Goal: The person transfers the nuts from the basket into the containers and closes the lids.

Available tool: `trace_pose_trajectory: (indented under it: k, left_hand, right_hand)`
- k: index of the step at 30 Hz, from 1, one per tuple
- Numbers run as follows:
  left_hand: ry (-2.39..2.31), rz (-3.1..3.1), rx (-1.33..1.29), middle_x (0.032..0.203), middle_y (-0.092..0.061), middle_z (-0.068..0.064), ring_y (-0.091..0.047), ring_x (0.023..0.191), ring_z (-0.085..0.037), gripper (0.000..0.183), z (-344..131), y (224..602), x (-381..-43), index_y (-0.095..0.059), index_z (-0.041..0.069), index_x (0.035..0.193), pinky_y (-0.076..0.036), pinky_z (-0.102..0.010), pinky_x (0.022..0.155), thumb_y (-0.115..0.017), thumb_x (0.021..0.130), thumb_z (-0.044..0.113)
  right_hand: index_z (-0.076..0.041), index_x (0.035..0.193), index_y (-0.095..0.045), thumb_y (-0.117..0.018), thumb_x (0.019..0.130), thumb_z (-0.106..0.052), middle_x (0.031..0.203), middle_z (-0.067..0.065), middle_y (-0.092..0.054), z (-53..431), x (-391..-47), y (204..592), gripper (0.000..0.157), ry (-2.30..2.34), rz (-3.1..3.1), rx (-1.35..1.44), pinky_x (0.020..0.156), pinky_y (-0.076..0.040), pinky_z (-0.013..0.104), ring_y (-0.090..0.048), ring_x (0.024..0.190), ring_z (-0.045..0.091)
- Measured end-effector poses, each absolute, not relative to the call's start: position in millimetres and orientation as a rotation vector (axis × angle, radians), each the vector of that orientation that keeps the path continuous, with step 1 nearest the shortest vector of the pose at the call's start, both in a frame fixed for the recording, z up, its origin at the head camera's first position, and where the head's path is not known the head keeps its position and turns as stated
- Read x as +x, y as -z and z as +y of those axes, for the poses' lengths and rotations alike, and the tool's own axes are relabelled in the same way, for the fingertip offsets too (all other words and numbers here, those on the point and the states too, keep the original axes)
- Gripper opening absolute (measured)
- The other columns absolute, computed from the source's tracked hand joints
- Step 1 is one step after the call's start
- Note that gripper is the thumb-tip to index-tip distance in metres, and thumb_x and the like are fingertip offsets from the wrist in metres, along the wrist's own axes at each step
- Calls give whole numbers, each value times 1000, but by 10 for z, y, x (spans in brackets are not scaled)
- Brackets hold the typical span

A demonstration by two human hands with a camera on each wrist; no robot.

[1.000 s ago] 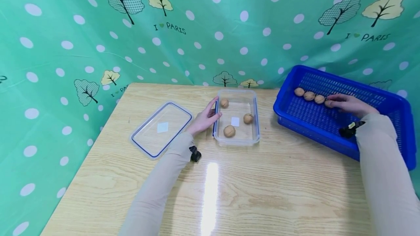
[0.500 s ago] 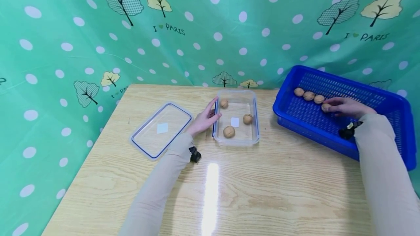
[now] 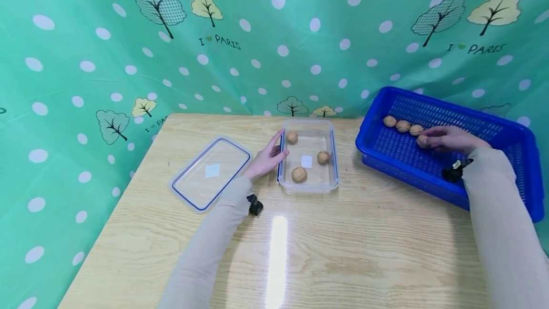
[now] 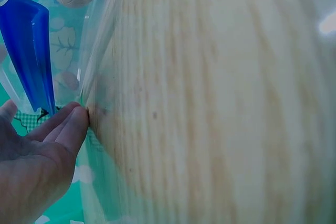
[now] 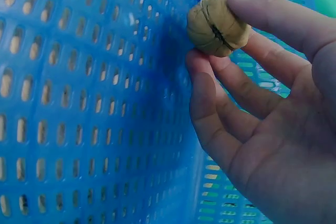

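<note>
In the head view my left hand (image 3: 265,161) rests against the left side of a clear plastic container (image 3: 310,188), thumb and index finger spread along its edge. Several walnuts lie here; a large one (image 3: 299,174) is near the container's front, a second (image 3: 323,157) at its right and a third (image 3: 292,137) at the back left. The left wrist view has my fingers touching the wall beside a blue latch flap (image 4: 31,51). Inside a blue basket (image 3: 411,182), my right hand (image 3: 459,140) pinches a cracked walnut (image 5: 212,30) between thumb and fingers, close to the row's end.
A clear lid (image 3: 212,187) with a blue seal lies left of the container. Along the basket's back wall sits a row of walnuts (image 3: 403,126). The wooden table (image 3: 343,247) ends at a green dotted curtain (image 3: 240,61).
My right hand has drawn the pinched walnut slightly left and forward, out of line with the row. The left hand keeps its place on the container.
</note>
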State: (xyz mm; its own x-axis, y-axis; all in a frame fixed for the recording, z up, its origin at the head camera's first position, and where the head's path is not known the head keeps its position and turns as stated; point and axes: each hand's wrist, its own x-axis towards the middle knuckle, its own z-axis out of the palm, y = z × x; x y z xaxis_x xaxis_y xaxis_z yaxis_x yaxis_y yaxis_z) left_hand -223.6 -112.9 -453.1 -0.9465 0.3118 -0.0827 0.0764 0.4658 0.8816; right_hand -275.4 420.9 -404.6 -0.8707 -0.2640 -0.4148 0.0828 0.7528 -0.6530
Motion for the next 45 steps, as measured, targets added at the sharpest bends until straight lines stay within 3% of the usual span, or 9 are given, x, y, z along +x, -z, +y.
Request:
trace_pose_trajectory:
  k: [4, 10, 15, 20, 27, 35, 41, 45]
  left_hand:
    - [-1471, 2485, 337, 144, -42, -22, -44, 131, -32, 69, -1128, 4524, -2222, -12, 45, 153, -38, -51, 104, -54, 99, 37]
    - [-1464, 2500, 362, 144, -43, -24, -44, 130, -32, 70, -1118, 4515, -2214, -11, 43, 154, -39, -50, 104, -53, 98, 42]
    - [-1491, 2477, 351, 144, -43, -22, -45, 130, -31, 70, -1115, 4510, -2210, -12, 43, 154, -39, -49, 104, -54, 99, 39]
    - [-1471, 2493, 355, 143, -44, -22, -44, 130, -31, 69, -1113, 4517, -2211, -12, 42, 154, -39, -48, 104, -54, 99, 37]
    - [-1475, 2497, 370, 144, -43, -23, -44, 130, -31, 69, -1110, 4521, -2201, -12, 39, 155, -39, -46, 105, -53, 99, 37]
    - [-1466, 2509, 371, 143, -42, -25, -43, 131, -33, 69, -1105, 4489, -2187, -10, 37, 156, -38, -47, 105, -52, 100, 34]
    - [-1456, 2517, 374, 142, -42, -27, -44, 129, -36, 70, -1098, 4442, -2184, -11, 35, 156, -39, -48, 104, -52, 100, 34]
    - [-1439, 2520, 391, 141, -42, -29, -45, 129, -36, 70, -1104, 4438, -2184, -10, 33, 156, -39, -49, 104, -52, 100, 33]
  right_hand:
    - [15, 140, -33, -53, 100, -37, 131, 31, -48, 4175, -2741, 3990, 68, 955, 2496, -152, 87, -53, 44, -61, 100, 20]
    - [11, 139, -37, -53, 100, -38, 129, 25, -52, 4128, -2722, 3912, 66, 1003, 2524, -174, 88, -51, 44, -58, 95, 4]
    - [7, 141, -39, -53, 99, -42, 134, 24, -49, 4086, -2707, 3859, 65, 1018, 2550, -191, 84, -52, 28, -54, 91, -8]
    - [5, 142, -39, -51, 100, -39, 133, 20, -48, 4043, -2675, 3787, 62, 1046, 2546, -213, 83, -51, 26, -54, 93, -8]
    - [1, 143, -39, -50, 100, -41, 123, -2, -52, 3946, -2638, 3647, 61, 1078, 2554, -218, 85, -51, 28, -53, 96, -7]
    - [-4, 143, -42, -52, 100, -39, 125, -1, -52, 3820, -2605, 3518, 56, 1064, 2610, -255, 80, -51, 24, -57, 99, 4]
    - [-7, 145, -41, -49, 99, -44, 139, 14, -44, 3714, -2565, 3428, 59, 1037, 2622, -272, 78, -46, 18, -51, 106, 8]
    - [-6, 145, -41, -49, 100, -43, 141, 15, -44, 3631, -2535, 3354, 59, 1045, 2628, -294, 84, -43, 25, -45, 111, 8]
